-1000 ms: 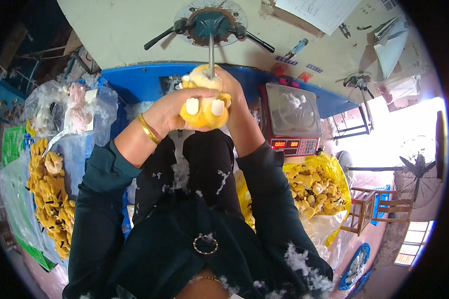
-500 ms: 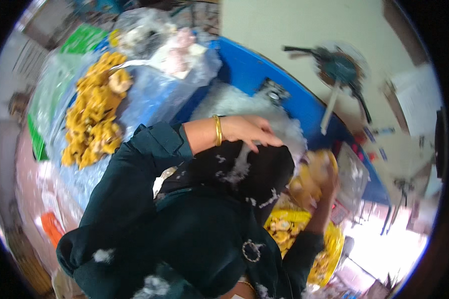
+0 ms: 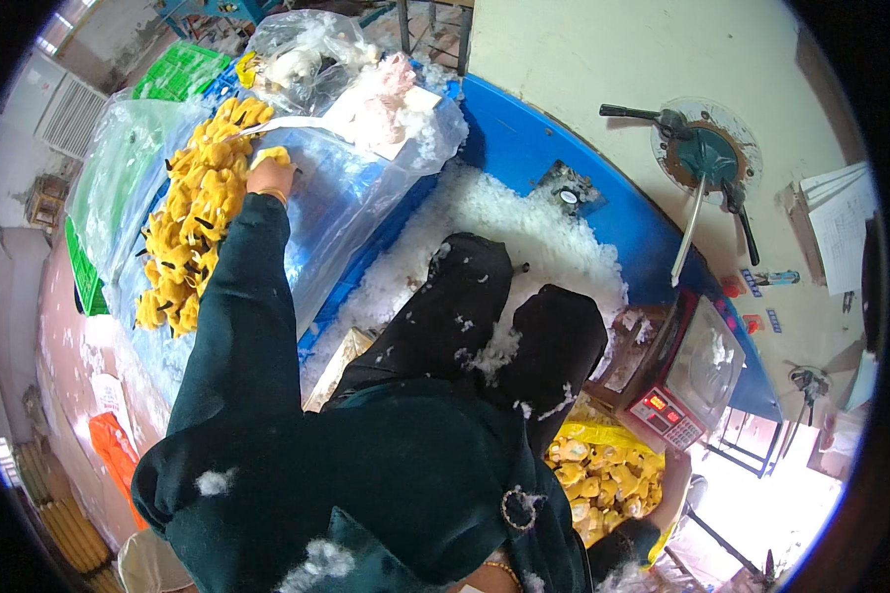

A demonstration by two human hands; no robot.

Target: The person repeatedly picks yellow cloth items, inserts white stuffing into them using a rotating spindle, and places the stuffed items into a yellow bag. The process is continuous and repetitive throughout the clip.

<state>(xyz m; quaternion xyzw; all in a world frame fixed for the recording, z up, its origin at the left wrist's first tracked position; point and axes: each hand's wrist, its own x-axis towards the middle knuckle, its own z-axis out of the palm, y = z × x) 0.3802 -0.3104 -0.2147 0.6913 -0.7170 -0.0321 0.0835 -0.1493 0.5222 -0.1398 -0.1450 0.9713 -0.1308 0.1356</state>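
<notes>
My left hand (image 3: 270, 178) is at the upper left, its fingers closed round a small yellow plush toy (image 3: 272, 155). Right beside it lies a long heap of yellow plush toys (image 3: 198, 232), some with thin dark bits sticking out, on clear plastic sheeting (image 3: 316, 217). Of my right arm only the dark sleeve (image 3: 623, 550) shows, low on the right by a yellow bag (image 3: 598, 432) full of yellow plush pieces (image 3: 603, 479). I cannot make out the hand itself.
White fibre stuffing (image 3: 415, 257) fills a blue-walled trough (image 3: 524, 133) in front of my knees. A filling nozzle (image 3: 689, 232) sticks out of the pale machine panel (image 3: 564, 49). A red scale (image 3: 667, 415) stands at right. Pink plush (image 3: 381, 94) lies at the back.
My left hand has gone from above my lap to the toy heap at upper left. My right hand, earlier holding a yellow plush piece, has dropped down out of sight. My knees have parted.
</notes>
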